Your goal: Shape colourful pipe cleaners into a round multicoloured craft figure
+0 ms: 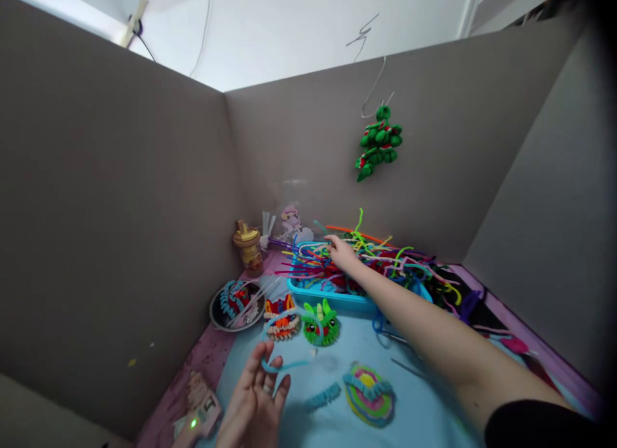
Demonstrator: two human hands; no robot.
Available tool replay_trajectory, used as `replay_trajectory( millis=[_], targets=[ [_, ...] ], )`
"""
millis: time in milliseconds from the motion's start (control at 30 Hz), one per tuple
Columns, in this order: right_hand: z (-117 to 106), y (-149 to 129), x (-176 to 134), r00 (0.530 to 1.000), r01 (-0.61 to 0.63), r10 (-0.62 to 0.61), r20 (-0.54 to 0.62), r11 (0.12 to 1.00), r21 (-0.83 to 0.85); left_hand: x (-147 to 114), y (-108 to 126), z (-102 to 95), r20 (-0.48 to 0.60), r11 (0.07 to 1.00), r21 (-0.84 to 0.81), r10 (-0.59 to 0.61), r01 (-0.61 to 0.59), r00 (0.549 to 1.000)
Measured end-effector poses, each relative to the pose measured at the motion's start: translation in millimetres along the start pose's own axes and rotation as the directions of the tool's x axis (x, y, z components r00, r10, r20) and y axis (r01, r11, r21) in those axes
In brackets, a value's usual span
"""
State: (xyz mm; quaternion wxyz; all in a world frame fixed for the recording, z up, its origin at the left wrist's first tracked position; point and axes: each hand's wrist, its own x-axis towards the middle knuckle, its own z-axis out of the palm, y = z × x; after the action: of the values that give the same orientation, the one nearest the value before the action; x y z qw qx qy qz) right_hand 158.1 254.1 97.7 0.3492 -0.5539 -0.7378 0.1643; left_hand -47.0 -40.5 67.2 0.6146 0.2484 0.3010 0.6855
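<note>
My left hand [255, 396], palm up at the lower middle, holds a curved light-blue pipe cleaner [294, 313] between its fingers. Reaching forward, my right hand [342, 252] is over the pile of coloured pipe cleaners [385, 261] in a blue tray [332, 299]; its fingers look partly extended, with no strand clearly gripped. Just beyond the left hand sit a green animal head [322, 326] and an orange one [281, 319]. To its right lie a crimped blue strip [324, 396] and a round multicoloured pipe-cleaner piece [370, 396].
At the left are a bowl [214, 313] with a blue-and-red piece and sticks, and a brown cup [248, 252]. A glue gun-like device [205, 412] with a green light lies lower left. Tweezers-like metal tools [407, 367] rest under my right forearm. A green ornament [380, 143] hangs against the grey partition.
</note>
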Motion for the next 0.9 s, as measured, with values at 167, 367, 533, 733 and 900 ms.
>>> replay_trajectory(
  millis=[167,367,533,733,900],
  targets=[
    [-30.6,-26.0,-40.5,0.995,0.095,-0.082,-0.060,0.959,0.268,-9.8,-5.8,1.6,0.031,0.994,-0.107,-0.009,0.013,0.999],
    [-39.0,-72.9,-159.4,0.764,-0.258,-0.187,0.617,0.788,0.559,-19.2,-12.7,13.4,0.138,0.960,-0.267,-0.050,0.086,0.989],
    [-40.8,-68.5,-216.2,0.841,-0.331,-0.053,0.538,0.737,0.590,-28.9,-5.6,21.7,0.115,0.961,-0.276,0.001,0.031,0.993],
    [-69.5,-44.6,-254.2,0.885,-0.232,-0.070,0.461,0.792,0.565,-49.3,-4.1,13.9,0.042,0.986,0.113,0.119,-0.123,0.992],
    [-88.4,-31.7,-271.8,0.925,-0.077,-0.060,0.375,0.937,0.340,-54.0,-5.7,0.4,0.146,0.709,0.661,0.198,-0.245,0.969]
  ],
)
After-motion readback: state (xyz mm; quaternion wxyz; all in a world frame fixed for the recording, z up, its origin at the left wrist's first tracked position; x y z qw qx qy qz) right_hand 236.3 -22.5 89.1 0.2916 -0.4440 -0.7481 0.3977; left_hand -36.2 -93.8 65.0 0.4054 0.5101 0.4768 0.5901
